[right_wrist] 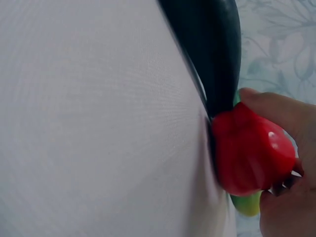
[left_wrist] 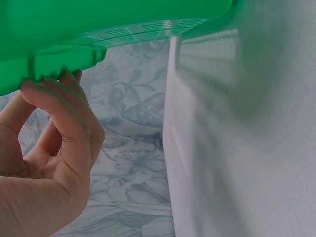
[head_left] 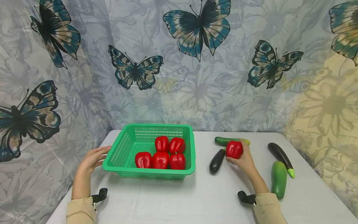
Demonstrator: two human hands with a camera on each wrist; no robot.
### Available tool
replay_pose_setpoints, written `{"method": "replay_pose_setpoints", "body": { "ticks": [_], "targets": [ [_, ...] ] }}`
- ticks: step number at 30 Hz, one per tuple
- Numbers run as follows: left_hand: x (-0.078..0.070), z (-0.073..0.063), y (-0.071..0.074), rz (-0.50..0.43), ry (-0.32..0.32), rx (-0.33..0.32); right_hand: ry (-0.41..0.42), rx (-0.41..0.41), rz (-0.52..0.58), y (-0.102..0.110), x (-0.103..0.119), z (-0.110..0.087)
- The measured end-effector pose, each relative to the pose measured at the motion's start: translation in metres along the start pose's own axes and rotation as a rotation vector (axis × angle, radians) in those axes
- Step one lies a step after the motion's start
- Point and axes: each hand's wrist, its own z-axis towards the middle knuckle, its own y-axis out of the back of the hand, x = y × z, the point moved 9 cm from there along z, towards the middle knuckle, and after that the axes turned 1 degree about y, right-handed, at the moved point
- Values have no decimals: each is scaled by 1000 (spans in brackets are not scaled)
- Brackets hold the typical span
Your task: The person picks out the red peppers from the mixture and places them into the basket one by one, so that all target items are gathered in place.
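My right hand (head_left: 246, 158) grips a red bell pepper (head_left: 234, 149) to the right of the basket, thumb on one side and fingers on the other. In the right wrist view this bell pepper (right_wrist: 252, 150) is close to the table, beside a dark eggplant (right_wrist: 212, 49). My left hand (head_left: 90, 160) holds the left rim of a green plastic basket (head_left: 112, 166); the left wrist view shows its bent fingers (left_wrist: 69, 106) at the rim. Several red bell peppers (head_left: 160, 160) lie in the basket's right part.
Behind the held pepper lies a green cucumber (head_left: 222, 141), with a short eggplant (head_left: 216, 161) left of the pepper. Farther right are a long eggplant (head_left: 279, 155) and a thick green vegetable (head_left: 279, 179). A butterfly-patterned cloth (head_left: 193, 102) hangs behind the white table (head_left: 156, 202).
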Motion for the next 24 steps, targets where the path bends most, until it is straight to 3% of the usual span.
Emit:
{"method": "replay_pose_setpoints", "body": {
  "ticks": [5, 15, 24],
  "targets": [
    [-1, -2, -1, -6, -5, 7, 11, -34, 6, 3, 1, -2],
    [0, -2, 0, 23, 5, -2, -45, -44, 45, 7, 0, -5],
    [-1, -2, 0, 41, -7, -8, -14, -81, 83, 10, 23, 4]
  ]
}}
